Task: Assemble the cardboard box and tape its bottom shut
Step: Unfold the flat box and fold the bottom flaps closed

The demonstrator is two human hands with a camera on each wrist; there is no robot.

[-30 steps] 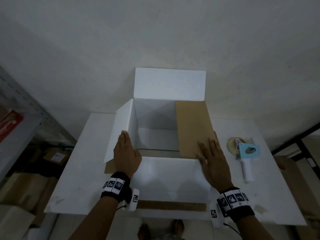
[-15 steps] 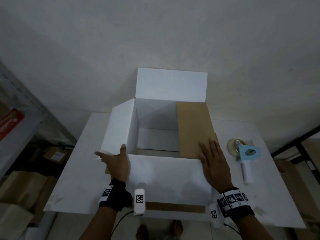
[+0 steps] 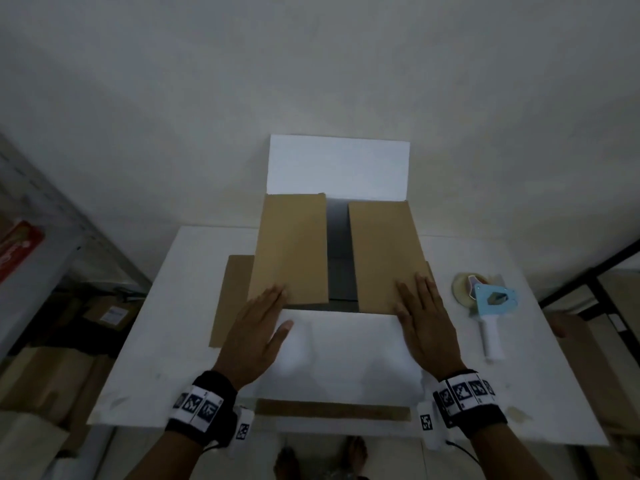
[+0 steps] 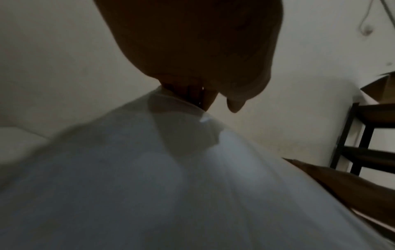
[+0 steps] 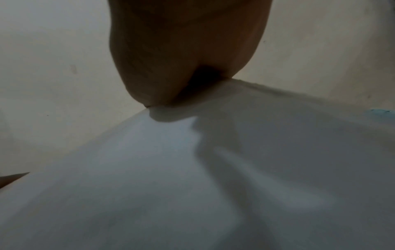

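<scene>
The cardboard box (image 3: 341, 355), white outside and brown inside, stands on the white table (image 3: 540, 386) with its bottom side up. Both short flaps are folded inward: the left flap (image 3: 291, 251) and the right flap (image 3: 384, 254), with a dark gap between them. The far long flap (image 3: 337, 166) stands upright and the near one hangs toward me. My left hand (image 3: 256, 332) lies flat with straight fingers on the left flap's near corner. My right hand (image 3: 424, 322) presses flat on the right flap's near corner. Both wrist views show only palm and white cardboard (image 4: 192, 186) (image 5: 213, 169).
A light-blue tape dispenser (image 3: 486, 308) with a white handle lies on the table right of the box. A grey metal shelf with brown cartons (image 3: 45, 382) stands at the left, a dark rack (image 3: 609, 292) at the right. A white wall is behind the table.
My left hand has folded the left short flap from standing outward down over the opening and now rests on it. The right hand stayed on the right flap.
</scene>
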